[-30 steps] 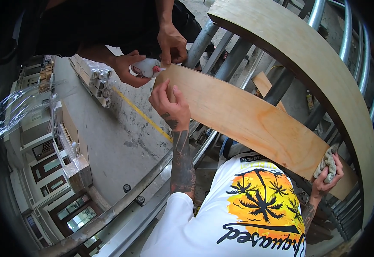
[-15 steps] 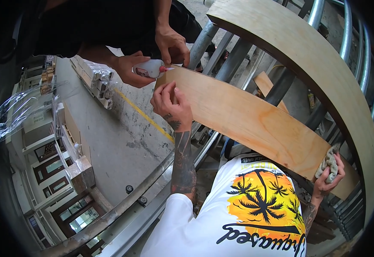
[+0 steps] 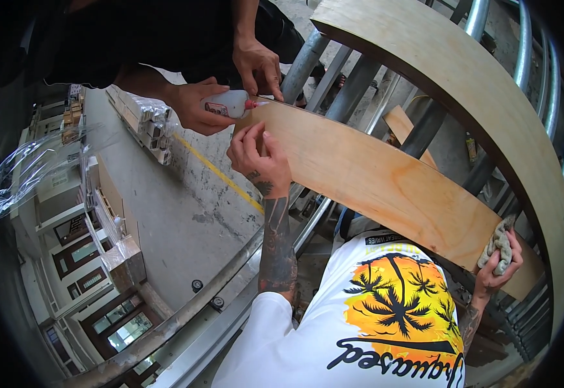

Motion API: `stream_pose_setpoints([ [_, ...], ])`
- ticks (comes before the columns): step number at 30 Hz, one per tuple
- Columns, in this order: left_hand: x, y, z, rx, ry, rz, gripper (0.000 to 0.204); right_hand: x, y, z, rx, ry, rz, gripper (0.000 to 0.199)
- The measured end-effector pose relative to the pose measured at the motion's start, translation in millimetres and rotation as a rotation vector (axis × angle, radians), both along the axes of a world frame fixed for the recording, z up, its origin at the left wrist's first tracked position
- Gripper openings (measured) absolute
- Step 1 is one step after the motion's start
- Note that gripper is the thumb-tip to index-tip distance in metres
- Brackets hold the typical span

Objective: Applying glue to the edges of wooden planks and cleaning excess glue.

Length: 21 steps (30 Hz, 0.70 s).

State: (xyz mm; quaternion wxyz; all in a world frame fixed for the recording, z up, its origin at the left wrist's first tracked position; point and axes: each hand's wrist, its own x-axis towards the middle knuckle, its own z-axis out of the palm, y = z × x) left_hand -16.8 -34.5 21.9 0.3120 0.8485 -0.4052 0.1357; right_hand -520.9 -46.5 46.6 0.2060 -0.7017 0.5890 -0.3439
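A long plywood strip (image 3: 385, 178) lies slantwise across metal tubes. My left hand (image 3: 262, 158), fingers curled, grips its left end at the near corner. At the strip's right end, my right hand (image 3: 500, 262) holds a crumpled grey rag (image 3: 498, 249) against the wood. Across from me, a co-worker's hand (image 3: 198, 107) squeezes around a white squeeze bottle (image 3: 227, 103) with a red nozzle. The nozzle tip points along the strip's far left edge, just beyond my left fingertips. The co-worker's other hand (image 3: 258, 68) touches that same edge with its fingertips.
A wide curved wooden piece (image 3: 437, 58) arches over the strip's right end. Metal tubes (image 3: 353, 87) run beneath. A smaller wood offcut (image 3: 411, 132) lies below, among the tubes. On the left, wrapped stacks (image 3: 143, 116) stand on the floor beside a yellow line (image 3: 220, 174).
The bottle's nozzle has slid slightly to the right along the strip's far edge. My right hand and the rag have shifted a little; my left hand stays in place.
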Motion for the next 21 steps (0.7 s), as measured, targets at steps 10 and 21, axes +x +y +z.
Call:
stream_pose_setpoints([
  [10,-22.9,-3.9,20.3,0.158,0.008,-0.118,0.026,0.6,-0.1,1.0,0.003,-0.005,-0.006,0.026],
  [21,-44.1,-18.2,23.0,0.251,-0.075,-0.167,0.037,-1.2,1.2,-0.3,-0.005,0.035,-0.014,0.024],
])
